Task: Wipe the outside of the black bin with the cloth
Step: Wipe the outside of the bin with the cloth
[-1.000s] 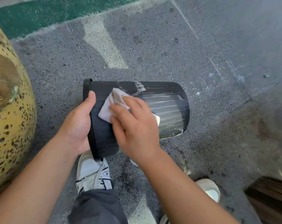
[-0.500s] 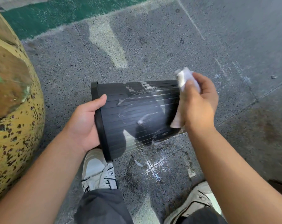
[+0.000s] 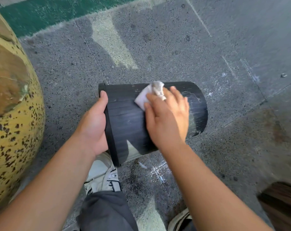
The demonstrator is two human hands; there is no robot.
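left hand (image 3: 94,125) grips bin (image 3: 124,124) rim | right hand (image 3: 168,117) presses cloth (image 3: 144,97) on side

Speckled grey pavement (image 3: 174,47) with a green painted strip (image 3: 41,12); mottled yellow boulder (image 3: 13,130) at left; white sneaker (image 3: 103,177) below.

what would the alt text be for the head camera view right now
A person holds a black bin on its side above a grey pavement, the left hand gripping its rim while the right hand presses a white cloth flat against its ribbed wall. A white sneaker shows below.
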